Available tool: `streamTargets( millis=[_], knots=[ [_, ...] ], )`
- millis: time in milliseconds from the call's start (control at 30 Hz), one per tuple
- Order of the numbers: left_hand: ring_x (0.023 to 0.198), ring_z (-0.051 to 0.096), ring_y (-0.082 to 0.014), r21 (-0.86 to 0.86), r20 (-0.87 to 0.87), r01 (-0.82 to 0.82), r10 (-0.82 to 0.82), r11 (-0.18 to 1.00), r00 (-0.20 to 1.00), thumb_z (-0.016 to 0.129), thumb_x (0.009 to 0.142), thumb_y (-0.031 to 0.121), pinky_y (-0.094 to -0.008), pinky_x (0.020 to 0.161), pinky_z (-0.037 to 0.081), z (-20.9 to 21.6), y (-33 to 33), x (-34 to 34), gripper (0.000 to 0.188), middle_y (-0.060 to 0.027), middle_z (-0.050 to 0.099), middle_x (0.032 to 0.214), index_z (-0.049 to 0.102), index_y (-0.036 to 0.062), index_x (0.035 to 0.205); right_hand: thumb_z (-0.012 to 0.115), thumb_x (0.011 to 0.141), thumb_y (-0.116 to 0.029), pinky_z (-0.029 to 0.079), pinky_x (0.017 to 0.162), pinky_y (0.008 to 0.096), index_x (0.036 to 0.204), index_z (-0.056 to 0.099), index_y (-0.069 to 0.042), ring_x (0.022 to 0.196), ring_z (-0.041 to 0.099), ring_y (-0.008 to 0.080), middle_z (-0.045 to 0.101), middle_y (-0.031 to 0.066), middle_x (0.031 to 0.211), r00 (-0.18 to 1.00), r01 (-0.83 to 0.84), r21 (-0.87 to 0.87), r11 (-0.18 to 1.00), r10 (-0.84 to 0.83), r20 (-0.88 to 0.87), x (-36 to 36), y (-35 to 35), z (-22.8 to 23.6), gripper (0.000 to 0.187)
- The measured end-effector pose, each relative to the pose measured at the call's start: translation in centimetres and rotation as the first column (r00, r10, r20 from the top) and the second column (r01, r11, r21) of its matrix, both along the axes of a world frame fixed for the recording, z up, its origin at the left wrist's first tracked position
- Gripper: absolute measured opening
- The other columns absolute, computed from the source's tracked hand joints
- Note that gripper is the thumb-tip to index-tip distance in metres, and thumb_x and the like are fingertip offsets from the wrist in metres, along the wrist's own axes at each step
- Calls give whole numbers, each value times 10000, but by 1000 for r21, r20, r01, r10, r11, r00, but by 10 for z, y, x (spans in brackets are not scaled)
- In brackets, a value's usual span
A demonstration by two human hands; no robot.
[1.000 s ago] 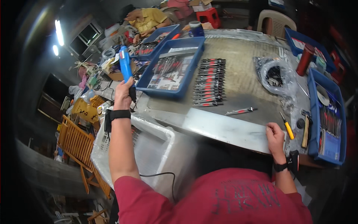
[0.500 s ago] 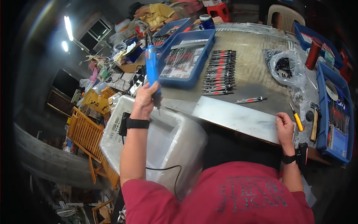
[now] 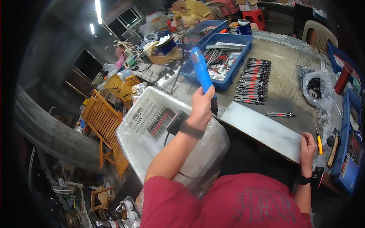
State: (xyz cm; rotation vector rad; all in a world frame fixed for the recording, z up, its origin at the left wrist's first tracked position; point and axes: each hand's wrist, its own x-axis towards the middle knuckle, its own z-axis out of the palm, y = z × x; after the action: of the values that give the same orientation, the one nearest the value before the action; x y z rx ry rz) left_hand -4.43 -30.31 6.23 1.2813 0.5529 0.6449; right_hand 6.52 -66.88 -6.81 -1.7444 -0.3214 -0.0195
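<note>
My left hand (image 3: 201, 108) is wrapped round a blue electric screwdriver (image 3: 202, 70), whose dark tip points down close to the left end of a white rectangular board (image 3: 262, 131). My right hand (image 3: 307, 147) grips the right end of that board, fingers curled at its edge. Just beyond the board lies one slim silver, black and red pen-like piece (image 3: 280, 114). Farther back, several similar pieces (image 3: 253, 81) form a neat column on the table. Nothing sits on the board.
At left stands a white plastic basket (image 3: 133, 154), lined with clear film, holding more pen-like pieces. A blue tray (image 3: 230, 81) lies beyond. Towards the right are a plastic bag of black parts (image 3: 313, 85), a yellow-handled screwdriver (image 3: 319, 144) and a hammer (image 3: 333, 152). A person in yellow (image 3: 195, 13) sits across.
The view has swung left, shifting the scene rightward. My left hand has brought the electric screwdriver rightward, nearer the board's left end. My right hand still grips the board. Pieces inside the basket now show.
</note>
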Motion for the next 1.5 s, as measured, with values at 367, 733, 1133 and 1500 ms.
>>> streamTargets(
  millis=[367,733,1133,1500],
  knots=[
    [614,431,-72,-4,34,-224,224,975,974,598,865,148,-235,558,365,-21,2,0,138,3,515,735,524,32,870,517,858,-52,380,657,183,963,552,28,724,466,48,534,-10,794,1000,-1,-43,999,3,27,-2,1,4,137],
    [711,469,-72,119,2,149,-150,982,989,554,887,158,-227,629,406,-14,-88,-14,172,9,501,801,496,37,996,518,853,-37,385,677,188,974,550,31,745,471,54,534,-3,814,1000,-16,-15,1000,16,-15,-1,-4,-2,142],
    [939,478,-307,752,-126,451,-567,481,814,644,766,92,-361,836,387,-1,-160,-17,429,-151,510,1019,460,-7,1141,520,832,-8,424,788,262,1017,557,33,868,542,116,606,55,923,993,-15,-44,999,10,-116,-2,-4,1,193],
    [891,471,-311,699,-103,557,-708,449,699,649,726,81,-376,808,384,1,-222,22,419,-144,514,926,479,-4,1099,509,869,-129,352,536,198,949,563,5,607,457,73,547,36,745,995,-59,590,805,-2,102,-34,-39,18,164]
  ],
)
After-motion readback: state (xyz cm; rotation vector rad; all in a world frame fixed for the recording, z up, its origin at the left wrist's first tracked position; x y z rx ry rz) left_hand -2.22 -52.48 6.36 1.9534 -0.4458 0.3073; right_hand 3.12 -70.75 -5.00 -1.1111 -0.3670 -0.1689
